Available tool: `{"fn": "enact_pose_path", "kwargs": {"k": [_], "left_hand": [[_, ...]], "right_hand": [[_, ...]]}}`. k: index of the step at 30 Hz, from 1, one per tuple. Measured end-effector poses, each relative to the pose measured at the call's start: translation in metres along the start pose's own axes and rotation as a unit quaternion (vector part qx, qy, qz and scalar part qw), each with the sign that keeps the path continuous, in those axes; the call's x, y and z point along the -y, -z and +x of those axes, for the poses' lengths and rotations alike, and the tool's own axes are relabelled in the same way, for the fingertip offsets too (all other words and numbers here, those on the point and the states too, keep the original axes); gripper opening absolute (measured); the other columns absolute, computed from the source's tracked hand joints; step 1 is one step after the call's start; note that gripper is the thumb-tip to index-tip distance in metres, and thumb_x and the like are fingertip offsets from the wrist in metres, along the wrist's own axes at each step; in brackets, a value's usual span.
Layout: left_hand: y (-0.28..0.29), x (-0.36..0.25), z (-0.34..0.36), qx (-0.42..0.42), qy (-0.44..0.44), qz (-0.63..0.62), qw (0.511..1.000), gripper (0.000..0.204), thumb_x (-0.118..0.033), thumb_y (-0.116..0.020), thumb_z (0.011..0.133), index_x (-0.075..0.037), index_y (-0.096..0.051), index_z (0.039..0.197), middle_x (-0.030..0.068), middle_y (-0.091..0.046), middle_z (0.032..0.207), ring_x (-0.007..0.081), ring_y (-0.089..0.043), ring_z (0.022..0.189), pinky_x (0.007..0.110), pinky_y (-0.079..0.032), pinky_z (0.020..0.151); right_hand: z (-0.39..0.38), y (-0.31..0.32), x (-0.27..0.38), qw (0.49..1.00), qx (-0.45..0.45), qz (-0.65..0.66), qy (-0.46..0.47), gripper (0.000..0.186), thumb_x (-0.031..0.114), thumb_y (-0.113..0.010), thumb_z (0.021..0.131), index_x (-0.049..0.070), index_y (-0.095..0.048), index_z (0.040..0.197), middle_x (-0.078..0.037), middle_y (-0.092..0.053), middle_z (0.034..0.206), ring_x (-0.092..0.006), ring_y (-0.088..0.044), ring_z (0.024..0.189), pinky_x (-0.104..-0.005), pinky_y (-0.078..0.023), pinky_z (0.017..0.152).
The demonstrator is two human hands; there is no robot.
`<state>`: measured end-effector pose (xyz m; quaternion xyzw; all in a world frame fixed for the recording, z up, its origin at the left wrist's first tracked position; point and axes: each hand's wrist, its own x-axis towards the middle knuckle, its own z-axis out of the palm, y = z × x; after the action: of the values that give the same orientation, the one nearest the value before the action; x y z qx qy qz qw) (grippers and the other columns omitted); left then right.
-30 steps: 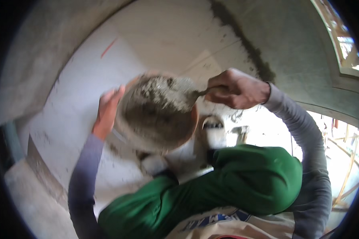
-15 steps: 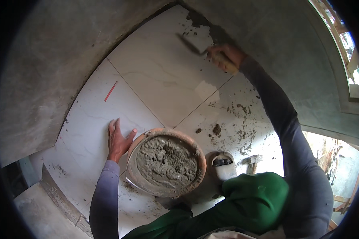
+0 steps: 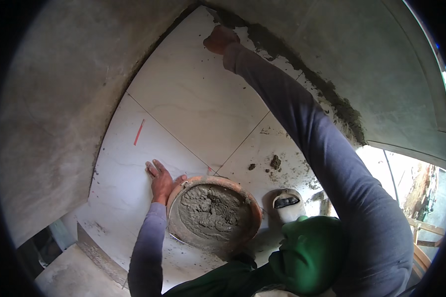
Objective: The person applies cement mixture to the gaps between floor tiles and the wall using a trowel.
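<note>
A round bucket [image 3: 218,180] with an orange-brown rim stands on the tiled floor [image 3: 203,99] close in front of the person, well filled with wet grey mortar [image 3: 210,210] whose top is lumpy. Just to its left, the left grip [image 3: 162,188], a bare hand, is released, fingers spread over the tile and thumb by the rim; whether the thumb touches is hard to tell. The right grip [image 3: 222,39] is far off near the corner, curled and seen from the back, so I cannot tell what, if anything, it grasps.

The floor is of large pale tiles with thin dark joints meeting just beyond the bucket. A red strip [image 3: 139,132] lies on the left tile, and dark mortar clumps [image 3: 275,162] dot the right one. Near the green-clad knee [image 3: 309,255] sits a pale rounded object [image 3: 288,210] with a dark middle. Bare grey walls, the left wall [image 3: 54,119] and the right wall [image 3: 366,64], close in on the tiles; a rough mortar band [image 3: 342,106] follows the right one's foot. At right, daylight falls through an opening with wooden boards [image 3: 426,226] outside
</note>
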<state>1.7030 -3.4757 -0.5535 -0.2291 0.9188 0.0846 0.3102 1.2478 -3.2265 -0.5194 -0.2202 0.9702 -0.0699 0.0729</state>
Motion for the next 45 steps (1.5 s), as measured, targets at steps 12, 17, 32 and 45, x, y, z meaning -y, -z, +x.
{"fn": "enact_pose_path", "kwargs": {"k": [12,17,32,45], "left_hand": [[-0.002,0.008,0.012,0.041,0.041,0.026,0.998,0.155,-0.072,-0.09,0.075,0.019,-0.002,0.165,0.0507,-0.004,0.169,0.0671,-0.007,0.159,0.058,-0.03,0.131],[-0.01,0.019,0.02,0.029,0.047,0.03,0.998,0.154,-0.07,-0.091,0.075,0.018,-0.003,0.165,0.0491,-0.004,0.17,0.0675,-0.01,0.158,0.057,-0.031,0.131],[-0.005,-0.001,0.031,0.044,0.013,0.059,0.997,0.149,-0.071,-0.087,0.08,0.024,-0.005,0.162,0.0485,-0.009,0.17,0.0635,-0.007,0.161,0.056,-0.026,0.133],[-0.022,0.022,0.034,0.028,0.019,0.058,0.998,0.132,-0.061,-0.081,0.089,0.024,-0.012,0.161,0.0459,-0.019,0.17,0.0621,-0.017,0.16,0.06,-0.026,0.132]], "right_hand": [[-0.062,-0.057,-0.137,0.981,-0.095,-0.101,0.134,0.01,0.012,-0.073,0.089,0.013,-0.082,0.086,-0.011,-0.079,0.092,-0.034,-0.077,0.092,-0.0453,-0.064,0.079],[-0.106,-0.027,-0.148,0.935,-0.154,-0.243,0.209,0.01,0.014,-0.07,0.092,0.011,-0.078,0.088,-0.01,-0.074,0.087,-0.0309,-0.074,0.088,-0.0467,-0.06,0.073],[-0.182,-0.038,-0.189,0.95,-0.108,-0.196,0.218,0.008,0.018,-0.073,0.083,0.013,-0.079,0.08,-0.007,-0.075,0.09,-0.0271,-0.074,0.096,-0.0453,-0.064,0.076],[-0.273,0.036,-0.179,0.961,-0.1,0.241,-0.093,0.009,0.017,-0.071,0.09,0.011,-0.072,0.084,-0.007,-0.071,0.087,-0.0315,-0.072,0.093,-0.0482,-0.059,0.072]]}}
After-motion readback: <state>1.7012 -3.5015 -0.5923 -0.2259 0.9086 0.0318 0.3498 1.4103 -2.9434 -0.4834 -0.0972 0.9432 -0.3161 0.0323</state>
